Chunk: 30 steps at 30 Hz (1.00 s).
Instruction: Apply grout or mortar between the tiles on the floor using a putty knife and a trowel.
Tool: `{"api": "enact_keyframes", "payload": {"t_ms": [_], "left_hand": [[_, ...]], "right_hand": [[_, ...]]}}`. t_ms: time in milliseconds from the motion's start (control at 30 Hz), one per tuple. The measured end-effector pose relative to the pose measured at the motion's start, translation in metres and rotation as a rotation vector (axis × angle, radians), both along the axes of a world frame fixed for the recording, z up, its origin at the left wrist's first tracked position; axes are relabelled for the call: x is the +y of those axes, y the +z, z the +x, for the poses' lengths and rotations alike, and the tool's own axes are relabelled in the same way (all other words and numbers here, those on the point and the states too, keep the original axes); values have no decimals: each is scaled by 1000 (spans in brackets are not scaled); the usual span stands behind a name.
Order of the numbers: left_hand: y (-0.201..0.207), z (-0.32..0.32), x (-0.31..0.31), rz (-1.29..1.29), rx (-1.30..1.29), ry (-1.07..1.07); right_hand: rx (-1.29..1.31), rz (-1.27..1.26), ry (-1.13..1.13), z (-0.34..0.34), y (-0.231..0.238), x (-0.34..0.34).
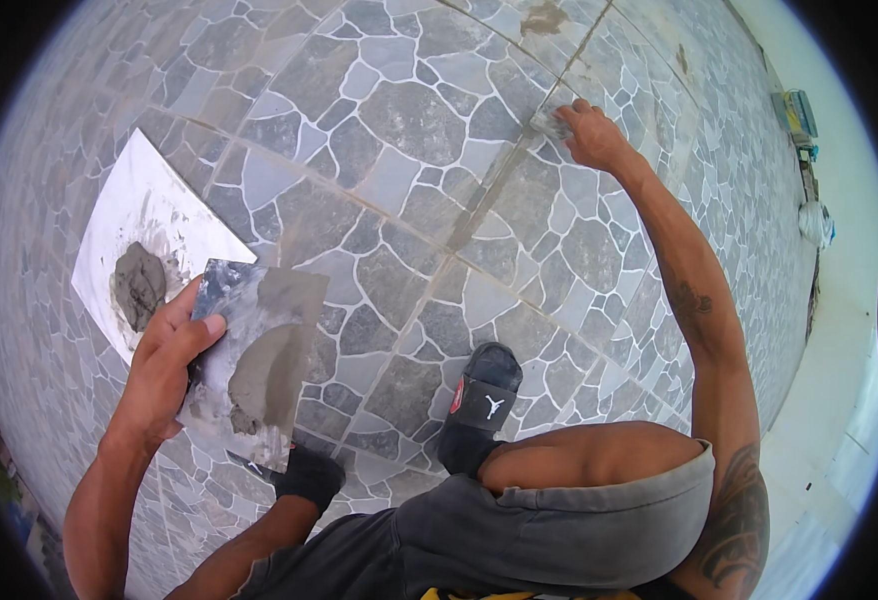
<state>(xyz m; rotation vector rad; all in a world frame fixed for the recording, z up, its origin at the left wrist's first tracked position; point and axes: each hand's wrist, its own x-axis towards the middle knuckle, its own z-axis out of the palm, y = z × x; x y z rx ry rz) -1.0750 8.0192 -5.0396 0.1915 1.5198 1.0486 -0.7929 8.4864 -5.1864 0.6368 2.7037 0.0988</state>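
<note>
My left hand (164,365) grips a flat rectangular metal plate (221,345) by its left edge, thumb on top. Grey wet grout (267,375) is spread over the plate's right part. Out ahead on the right, the fingers of my right hand (596,140) are closed on a small pale flat piece (549,122), whose exact kind is unclear. That piece is down at a joint between floor tiles, where a dark damp strip of grout (484,195) runs back toward me. Left of the plate, a white board (164,195) on the floor bears a mound of grey grout (139,287).
Stone-patterned tiles (399,120) cover the floor, with brownish smears (543,17) at the far side. My dark slide sandal (489,385) stands near the middle. Along the pale wall (839,150) on the right are a green and yellow bundle (797,113) and a white bag (816,224).
</note>
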Motion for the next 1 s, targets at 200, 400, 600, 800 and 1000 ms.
{"api": "enact_keyframes", "payload": {"t_ms": [200,400,600,800,1000], "left_hand": [[-29,-2,14,1,-75,-86],[-12,-4,3,-6,-36,-49],[-14,-3,7,10,-64,-59],[-11,-8,4,-16,-70,-75],[-9,0,13,-7,-60,-37]], "right_hand": [[-31,14,-59,15,-2,-13],[38,-23,-4,-8,-10,-9],[-175,-5,-39,8,6,20],[188,-72,-27,5,-24,28],[-170,-40,116,15,1,58]]}}
